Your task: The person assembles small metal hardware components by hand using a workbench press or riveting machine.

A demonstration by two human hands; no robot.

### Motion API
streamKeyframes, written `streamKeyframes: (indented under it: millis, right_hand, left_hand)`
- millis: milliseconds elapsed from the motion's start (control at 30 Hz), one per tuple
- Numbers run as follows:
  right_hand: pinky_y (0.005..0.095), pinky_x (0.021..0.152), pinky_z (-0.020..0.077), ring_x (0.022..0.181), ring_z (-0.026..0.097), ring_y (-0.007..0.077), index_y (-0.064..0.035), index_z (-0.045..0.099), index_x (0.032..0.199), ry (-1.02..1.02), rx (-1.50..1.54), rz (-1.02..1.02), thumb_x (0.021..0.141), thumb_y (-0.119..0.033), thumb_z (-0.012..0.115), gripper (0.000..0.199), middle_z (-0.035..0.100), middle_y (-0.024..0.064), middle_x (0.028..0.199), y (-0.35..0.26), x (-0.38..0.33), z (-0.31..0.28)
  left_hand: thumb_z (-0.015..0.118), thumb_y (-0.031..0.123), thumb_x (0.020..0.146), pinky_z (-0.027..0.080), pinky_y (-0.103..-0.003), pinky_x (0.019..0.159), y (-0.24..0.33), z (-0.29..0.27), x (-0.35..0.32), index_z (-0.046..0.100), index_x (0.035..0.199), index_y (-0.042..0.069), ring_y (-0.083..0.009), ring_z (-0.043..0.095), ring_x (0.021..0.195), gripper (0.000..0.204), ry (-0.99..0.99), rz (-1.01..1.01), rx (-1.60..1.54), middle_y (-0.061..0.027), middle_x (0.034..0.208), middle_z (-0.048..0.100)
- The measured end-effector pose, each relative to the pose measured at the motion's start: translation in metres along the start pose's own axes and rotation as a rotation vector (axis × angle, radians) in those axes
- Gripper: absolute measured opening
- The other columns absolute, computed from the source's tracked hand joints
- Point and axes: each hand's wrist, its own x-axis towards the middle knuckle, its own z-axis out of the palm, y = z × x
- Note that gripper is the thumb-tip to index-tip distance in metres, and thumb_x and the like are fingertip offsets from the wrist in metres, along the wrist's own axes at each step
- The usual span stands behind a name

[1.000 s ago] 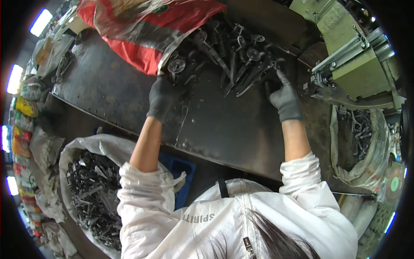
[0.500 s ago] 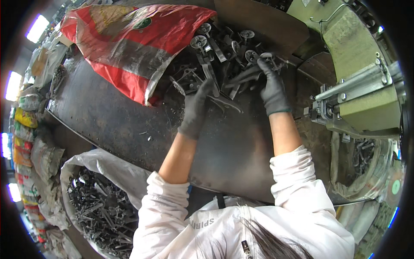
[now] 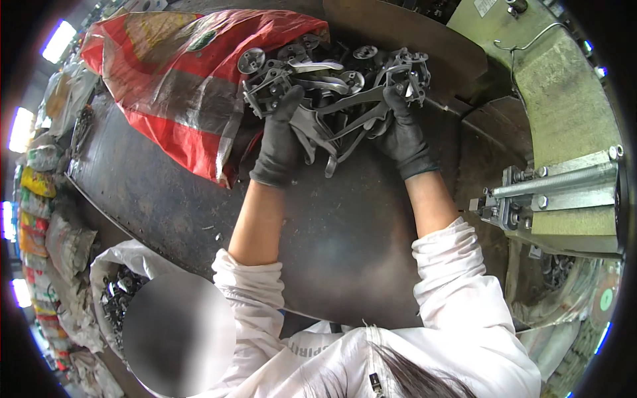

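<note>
Grey metal castings, heaped on my dark desk beside a red sack; left hand and right hand, gloved, fingers clasped on castings.

A red sack lies open on the table's far left. A white sack stands below the near edge. Coloured packets line the left rim.

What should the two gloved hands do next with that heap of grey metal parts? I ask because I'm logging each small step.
Probably draw the parts back toward the body onto the bare dark metal table. The left hand and right hand, both in black gloves, are sunk in the tangled heap of grey cast metal parts beside the red plastic sack, with bare tabletop below the wrists.
</note>
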Motion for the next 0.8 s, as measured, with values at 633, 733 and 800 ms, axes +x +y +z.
streamKeyframes:
  millis: [633,733,800]
  right_hand:
    - [0.0363,0.085,0.0601,0.102,0.071,0.0210,-0.0004,0.067,0.123,-0.043,-0.802,-0.155,0.089,-0.012,0.078,0.037,0.071,0.0059,0.109,0.023,-0.193,-0.073]
    - [0.0381,0.082,0.0617,0.097,0.074,0.0257,0.0033,0.069,0.119,-0.121,-0.521,0.115,0.084,-0.009,0.082,0.039,0.073,0.0094,0.105,0.020,-0.268,-0.072]
    - [0.0394,0.078,0.0628,0.091,0.075,0.0279,0.0035,0.072,0.115,-0.188,0.013,0.334,0.081,-0.008,0.084,0.038,0.074,0.0113,0.102,0.035,-0.321,-0.065]
  left_hand:
    - [0.067,0.019,0.092,0.055,-0.040,0.095,-0.069,-0.081,-0.181,0.064,0.127,0.003,-0.0236,0.066,0.110,0.038,0.071,0.156,1.117,-0.0113,0.119,0.068]
    - [0.069,-0.003,0.086,0.056,-0.046,0.098,-0.078,-0.016,-0.258,0.064,0.127,0.003,-0.0255,0.066,0.113,0.042,0.231,-0.033,0.549,-0.0099,0.120,0.068]
    - [0.068,-0.009,0.086,0.057,-0.048,0.098,-0.058,0.006,-0.306,0.063,0.129,0.002,-0.0250,0.066,0.117,0.045,-0.008,0.153,0.960,-0.0096,0.121,0.068]
